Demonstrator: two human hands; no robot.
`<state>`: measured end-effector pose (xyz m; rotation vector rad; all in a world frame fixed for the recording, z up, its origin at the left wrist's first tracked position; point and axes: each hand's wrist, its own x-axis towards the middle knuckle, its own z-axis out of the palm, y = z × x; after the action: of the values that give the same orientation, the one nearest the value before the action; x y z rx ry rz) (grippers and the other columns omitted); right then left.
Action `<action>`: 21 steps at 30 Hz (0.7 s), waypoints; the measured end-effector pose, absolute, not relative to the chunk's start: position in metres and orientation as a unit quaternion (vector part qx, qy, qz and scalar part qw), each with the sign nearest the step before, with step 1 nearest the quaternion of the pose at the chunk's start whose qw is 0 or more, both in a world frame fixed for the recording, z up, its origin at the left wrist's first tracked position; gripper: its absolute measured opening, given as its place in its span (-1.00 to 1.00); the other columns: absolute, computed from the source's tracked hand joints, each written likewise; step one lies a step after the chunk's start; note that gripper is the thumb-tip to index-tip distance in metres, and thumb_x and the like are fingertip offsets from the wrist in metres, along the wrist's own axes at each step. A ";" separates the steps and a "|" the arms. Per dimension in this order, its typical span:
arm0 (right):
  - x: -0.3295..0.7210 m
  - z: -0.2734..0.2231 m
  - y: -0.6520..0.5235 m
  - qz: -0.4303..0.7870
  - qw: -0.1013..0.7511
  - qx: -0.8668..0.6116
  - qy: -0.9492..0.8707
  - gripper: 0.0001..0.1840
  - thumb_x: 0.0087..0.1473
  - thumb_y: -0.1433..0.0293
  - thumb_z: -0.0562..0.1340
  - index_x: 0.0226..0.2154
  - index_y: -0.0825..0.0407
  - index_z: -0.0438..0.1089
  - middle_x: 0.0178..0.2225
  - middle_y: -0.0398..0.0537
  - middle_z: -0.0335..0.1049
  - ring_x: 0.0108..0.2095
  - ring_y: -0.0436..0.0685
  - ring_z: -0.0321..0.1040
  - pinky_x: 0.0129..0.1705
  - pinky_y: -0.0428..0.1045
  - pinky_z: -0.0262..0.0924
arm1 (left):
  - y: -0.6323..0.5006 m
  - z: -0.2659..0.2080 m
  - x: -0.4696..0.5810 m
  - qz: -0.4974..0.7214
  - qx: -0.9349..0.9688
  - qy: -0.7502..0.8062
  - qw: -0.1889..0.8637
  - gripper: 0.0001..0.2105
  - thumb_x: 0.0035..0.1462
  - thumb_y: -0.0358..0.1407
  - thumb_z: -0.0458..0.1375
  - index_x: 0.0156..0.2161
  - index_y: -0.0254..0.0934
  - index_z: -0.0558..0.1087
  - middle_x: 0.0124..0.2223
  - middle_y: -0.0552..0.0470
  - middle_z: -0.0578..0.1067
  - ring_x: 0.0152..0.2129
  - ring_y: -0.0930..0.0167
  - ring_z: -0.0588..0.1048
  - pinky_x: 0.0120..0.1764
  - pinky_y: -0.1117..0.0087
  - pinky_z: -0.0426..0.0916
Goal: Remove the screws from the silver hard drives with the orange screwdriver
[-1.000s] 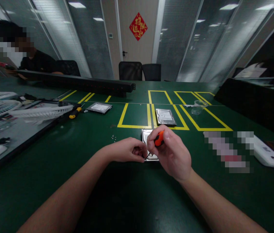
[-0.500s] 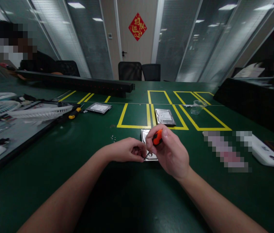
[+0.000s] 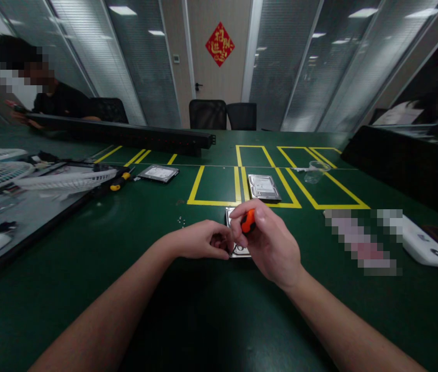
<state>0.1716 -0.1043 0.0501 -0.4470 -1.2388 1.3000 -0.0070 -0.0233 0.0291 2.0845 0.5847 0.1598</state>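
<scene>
The right hand (image 3: 273, 245) has its fingers wrapped round an orange-and-black screwdriver (image 3: 249, 221), and look at that slant: the shaft runs down and leftward to the near left corner of the drive (image 3: 241, 251)! The drive lies flat on the green bench (image 3: 219, 320), right beneath those fingers, much of its face hidden behind them. In from the other side, the left hand (image 3: 203, 238) curls at that same corner, its fingers close by the tip; whether they pinch anything, I cannot tell from here. Tiny bits (image 3: 181, 222) lie scattered just beyond the left wrist. Farther out, a second drive (image 3: 264, 187) sits among yellow tape (image 3: 215, 203).
</scene>
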 end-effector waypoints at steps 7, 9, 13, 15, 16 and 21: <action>0.172 0.051 -0.106 0.557 0.603 -0.191 -0.538 -0.67 0.40 0.23 0.06 -0.18 0.05 0.45 -0.45 -0.13 0.27 -0.50 0.02 0.10 -0.42 -0.02 0.02 | -0.023 0.030 -0.006 0.068 0.852 0.232 0.465 -0.82 0.13 -0.36 0.33 -0.15 -0.31 0.53 -0.30 0.09 0.49 -0.41 0.45 0.42 -0.34 0.43 0.30; 0.172 0.050 -0.105 0.556 0.603 -0.194 -0.538 -0.67 0.40 0.22 0.06 -0.18 0.05 0.45 -0.45 -0.13 0.28 -0.50 0.02 0.11 -0.43 -0.02 0.03 | -0.023 0.029 -0.006 0.070 0.852 0.228 0.466 -0.82 0.13 -0.35 0.33 -0.15 -0.31 0.53 -0.30 0.09 0.49 -0.41 0.45 0.43 -0.34 0.43 0.30; 0.174 0.049 -0.103 0.552 0.600 -0.194 -0.546 -0.71 0.38 0.21 0.11 -0.20 0.04 0.45 -0.42 -0.11 0.34 -0.47 0.04 0.22 -0.39 -0.01 0.13 | -0.023 0.027 -0.007 0.064 0.848 0.233 0.471 -0.82 0.13 -0.32 0.33 -0.16 -0.30 0.51 -0.32 0.10 0.47 -0.42 0.44 0.42 -0.35 0.42 0.28; 0.174 0.049 -0.103 0.560 0.592 -0.194 -0.546 -0.75 0.37 0.22 0.14 -0.20 0.03 0.43 -0.36 -0.07 0.40 -0.41 0.06 0.31 -0.36 0.00 0.19 | -0.023 0.027 -0.007 0.064 0.844 0.250 0.471 -0.79 0.12 -0.28 0.35 -0.16 -0.29 0.49 -0.34 0.11 0.45 -0.44 0.44 0.40 -0.37 0.42 0.26; 0.174 0.049 -0.102 0.564 0.590 -0.193 -0.544 -0.78 0.36 0.23 0.16 -0.20 0.02 0.42 -0.34 -0.07 0.42 -0.40 0.06 0.33 -0.36 0.00 0.21 | -0.023 0.027 -0.007 0.067 0.842 0.259 0.468 -0.76 0.11 -0.27 0.36 -0.15 -0.29 0.48 -0.34 0.11 0.44 -0.44 0.44 0.39 -0.38 0.41 0.25; 0.171 0.051 -0.103 0.570 0.598 -0.189 -0.532 -0.87 0.32 0.26 0.24 -0.20 -0.04 0.32 -0.38 -0.17 0.41 -0.52 -0.02 0.20 -0.45 -0.05 0.12 | -0.023 0.027 -0.007 0.068 0.843 0.259 0.467 -0.75 0.09 -0.26 0.35 -0.15 -0.29 0.47 -0.31 0.09 0.46 -0.40 0.41 0.41 -0.35 0.39 0.28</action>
<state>0.1706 -0.1031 0.0508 -0.4379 -1.2334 1.3226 -0.0073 -0.0230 0.0275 2.0675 0.6342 0.1661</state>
